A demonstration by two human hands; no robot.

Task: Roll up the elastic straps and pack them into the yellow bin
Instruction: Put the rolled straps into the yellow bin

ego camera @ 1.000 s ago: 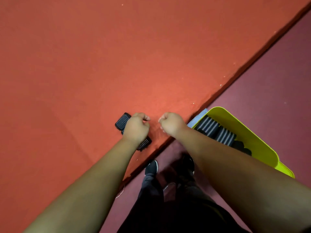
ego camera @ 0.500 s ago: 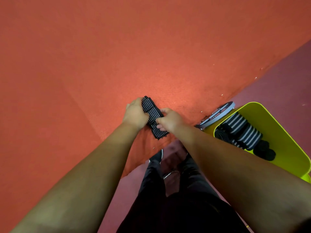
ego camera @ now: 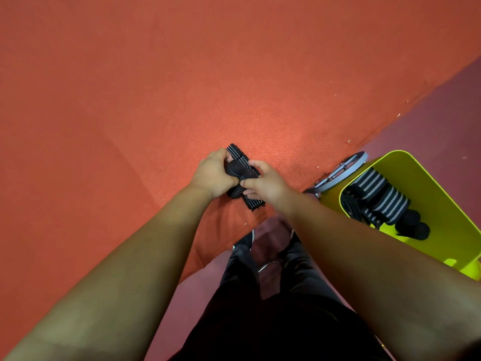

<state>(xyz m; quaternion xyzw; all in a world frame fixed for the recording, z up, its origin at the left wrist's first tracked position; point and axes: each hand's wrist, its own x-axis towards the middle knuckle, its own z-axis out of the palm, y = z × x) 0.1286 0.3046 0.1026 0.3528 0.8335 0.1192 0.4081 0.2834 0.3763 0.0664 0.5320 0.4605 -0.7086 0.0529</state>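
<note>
A black elastic strap with thin white stripes (ego camera: 240, 169) lies near the front edge of the orange table, partly wound into a dark roll. My left hand (ego camera: 213, 174) grips the roll from the left. My right hand (ego camera: 264, 182) pinches it from the right, with the strap's loose end sticking out below the fingers. To the right and lower down stands the yellow bin (ego camera: 426, 194). Inside it lie rolled striped straps (ego camera: 377, 196) and some plain black rolls (ego camera: 413, 226).
The orange table (ego camera: 182, 87) fills most of the view; its edge runs diagonally from lower left to upper right. A grey round frame (ego camera: 343, 173) sits between the table edge and the bin. Below are a maroon floor (ego camera: 442, 108), my dark trousers and shoes.
Both hands came together on the strap, which turned from lying flat under my left fist to being held between them. A dark rolled part now shows at the top.
</note>
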